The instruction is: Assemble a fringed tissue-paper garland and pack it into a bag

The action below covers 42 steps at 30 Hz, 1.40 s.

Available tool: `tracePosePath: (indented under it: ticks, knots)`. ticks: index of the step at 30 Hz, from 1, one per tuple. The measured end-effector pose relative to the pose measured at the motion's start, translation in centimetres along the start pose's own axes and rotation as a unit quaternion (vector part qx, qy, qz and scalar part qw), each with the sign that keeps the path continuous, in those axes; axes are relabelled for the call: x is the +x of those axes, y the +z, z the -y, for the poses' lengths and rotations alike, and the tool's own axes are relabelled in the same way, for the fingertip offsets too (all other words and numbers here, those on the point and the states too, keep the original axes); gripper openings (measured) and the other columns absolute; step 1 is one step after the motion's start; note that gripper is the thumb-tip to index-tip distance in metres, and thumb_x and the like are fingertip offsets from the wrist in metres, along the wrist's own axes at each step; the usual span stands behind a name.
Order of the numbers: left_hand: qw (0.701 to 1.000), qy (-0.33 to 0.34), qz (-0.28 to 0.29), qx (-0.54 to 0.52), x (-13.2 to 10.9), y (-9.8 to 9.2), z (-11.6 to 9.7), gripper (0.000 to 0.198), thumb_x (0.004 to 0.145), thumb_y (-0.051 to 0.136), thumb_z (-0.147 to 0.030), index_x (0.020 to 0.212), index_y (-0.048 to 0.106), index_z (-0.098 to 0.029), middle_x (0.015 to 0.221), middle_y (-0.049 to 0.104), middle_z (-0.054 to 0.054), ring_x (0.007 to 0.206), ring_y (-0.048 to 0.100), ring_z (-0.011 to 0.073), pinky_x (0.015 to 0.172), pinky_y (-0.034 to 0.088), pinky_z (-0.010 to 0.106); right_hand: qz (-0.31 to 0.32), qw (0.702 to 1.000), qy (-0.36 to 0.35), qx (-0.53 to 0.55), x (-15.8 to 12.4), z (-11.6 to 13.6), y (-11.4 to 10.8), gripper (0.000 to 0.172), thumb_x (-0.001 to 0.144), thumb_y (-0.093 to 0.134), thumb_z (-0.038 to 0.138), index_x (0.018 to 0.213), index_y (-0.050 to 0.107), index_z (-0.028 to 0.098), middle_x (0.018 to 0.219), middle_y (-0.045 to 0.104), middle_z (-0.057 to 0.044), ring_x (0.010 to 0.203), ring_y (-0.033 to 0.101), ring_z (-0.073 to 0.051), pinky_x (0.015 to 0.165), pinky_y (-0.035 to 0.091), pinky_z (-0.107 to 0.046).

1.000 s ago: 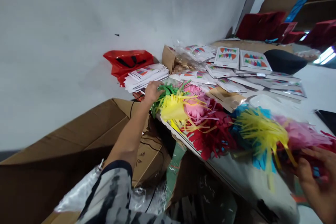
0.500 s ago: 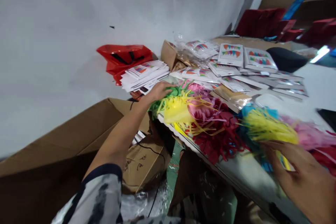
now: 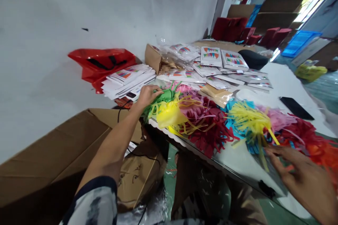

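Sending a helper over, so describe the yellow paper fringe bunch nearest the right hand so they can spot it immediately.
Find the long white table with paper fringe bunches along its near edge. Just above the right hand sits the yellow paper fringe bunch. Blue strips show beneath it, and it lies between a dark red bunch and a pink bunch.

Count at this station: two hands, the left hand (image 3: 148, 96) and the right hand (image 3: 303, 179). Paper fringe bunches: two yellow paper bunches (image 3: 167, 114), one green paper bunch (image 3: 165, 99). Two large bunting-printed packets (image 3: 211, 57) lie side by side. One red plastic bag (image 3: 101, 65), one open cardboard carton (image 3: 50, 151), one black smartphone (image 3: 295, 108), one blue plastic crate (image 3: 299, 43). Remaining packets overlap too heavily for an exact count.
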<state>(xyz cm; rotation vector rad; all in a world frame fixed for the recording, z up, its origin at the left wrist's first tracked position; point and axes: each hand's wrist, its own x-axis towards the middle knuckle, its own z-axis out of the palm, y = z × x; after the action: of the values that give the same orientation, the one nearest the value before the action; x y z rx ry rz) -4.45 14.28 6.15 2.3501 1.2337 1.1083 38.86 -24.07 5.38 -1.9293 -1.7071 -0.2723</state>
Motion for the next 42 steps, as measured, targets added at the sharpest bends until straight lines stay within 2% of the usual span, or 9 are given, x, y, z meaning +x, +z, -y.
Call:
tracePosePath:
  ticks: [3,8,11,14,20,23,28,35,42]
  knots:
    - [0.994,0.071,0.046,0.071,0.1,-0.8,-0.4,0.026,0.094,0.064,-0.042,0.088,0.078,-0.021,0.089,0.077,0.008,0.085,0.069,0.0246,0.082,0.047,0.035,0.035,0.992,-0.086,0.091,5.6,5.8,2.5,0.020,0.099,0.057,0.043,0.096,0.074,0.031,0.101,0.080,-0.010,0.093,0.076,-0.032,0.081,0.059,-0.048]
    - [0.970,0.150,0.108,0.160,-0.1,-1.3,-1.4,0.031,0.103,0.050,-0.032,0.097,0.077,-0.019,0.094,0.075,0.013,0.093,0.068,0.0262,0.087,0.047,0.036,0.030,0.960,-0.246,0.130,16.0,14.7,9.2,0.024,0.103,0.055,0.033,0.115,0.073,0.024,0.113,0.076,-0.011,0.104,0.070,-0.029,0.092,0.053,-0.043]
    - [0.964,0.184,0.116,0.154,-0.9,-1.2,-2.2,0.032,0.105,0.048,-0.033,0.098,0.077,-0.020,0.095,0.075,0.013,0.095,0.068,0.0256,0.091,0.047,0.036,0.034,0.949,-0.294,0.110,20.9,19.6,13.6,0.032,0.103,0.057,0.030,0.131,0.067,0.021,0.131,0.071,-0.014,0.120,0.063,-0.031,0.100,0.047,-0.043]
    - [0.981,0.160,0.080,0.076,-2.0,-0.8,-2.7,0.028,0.104,0.053,-0.037,0.101,0.077,-0.022,0.099,0.076,0.009,0.096,0.068,0.0234,0.092,0.047,0.034,0.073,0.951,-0.298,0.046,23.4,22.8,17.1,0.025,0.102,0.058,0.030,0.120,0.071,0.019,0.118,0.075,-0.014,0.112,0.064,-0.030,0.093,0.042,-0.040]
    - [0.979,-0.087,-0.148,-0.106,-4.5,-0.2,-1.6,0.029,0.102,0.054,-0.042,0.089,0.070,-0.020,0.092,0.073,0.002,0.092,0.066,0.0181,0.088,0.048,0.028,0.084,0.952,-0.291,0.049,23.9,23.1,19.4,0.022,0.104,0.057,0.032,0.101,0.076,0.020,0.098,0.078,-0.009,0.094,0.067,-0.024,0.085,0.037,-0.035]
    - [0.962,-0.164,-0.177,-0.128,-5.5,0.2,-0.4,0.034,0.101,0.050,-0.044,0.084,0.065,-0.020,0.086,0.069,0.001,0.087,0.064,0.0169,0.085,0.047,0.026,0.082,0.954,-0.281,0.067,23.9,22.5,19.4,0.026,0.105,0.056,0.033,0.099,0.077,0.019,0.100,0.080,-0.009,0.093,0.068,-0.023,0.085,0.037,-0.034]
    - [0.961,-0.170,-0.132,-0.176,-6.2,1.0,0.6,0.040,0.100,0.050,-0.054,0.093,0.071,-0.020,0.097,0.073,0.003,0.095,0.065,0.0192,0.088,0.048,0.028,0.062,0.955,-0.275,0.093,23.6,22.3,19.9,0.036,0.108,0.049,0.033,0.088,0.077,0.020,0.090,0.078,-0.009,0.087,0.068,-0.022,0.081,0.037,-0.033]
    - [0.940,-0.169,-0.152,-0.255,-5.3,1.2,1.5,0.029,0.092,0.062,-0.047,0.086,0.069,-0.020,0.100,0.075,0.004,0.095,0.065,0.0187,0.090,0.049,0.029,0.053,0.934,-0.223,0.275,24.3,22.1,21.3,0.032,0.105,0.053,0.037,0.099,0.080,0.020,0.102,0.080,-0.008,0.096,0.072,-0.022,0.085,0.048,-0.030]
    - [0.932,-0.176,-0.178,-0.264,-4.8,0.5,2.6,0.032,0.085,0.071,-0.051,0.081,0.072,-0.020,0.093,0.075,0.004,0.095,0.066,0.0214,0.089,0.050,0.031,0.023,0.921,-0.245,0.303,25.7,24.0,20.8,0.031,0.102,0.057,0.036,0.093,0.082,0.022,0.101,0.081,-0.008,0.098,0.073,-0.025,0.091,0.051,-0.035]
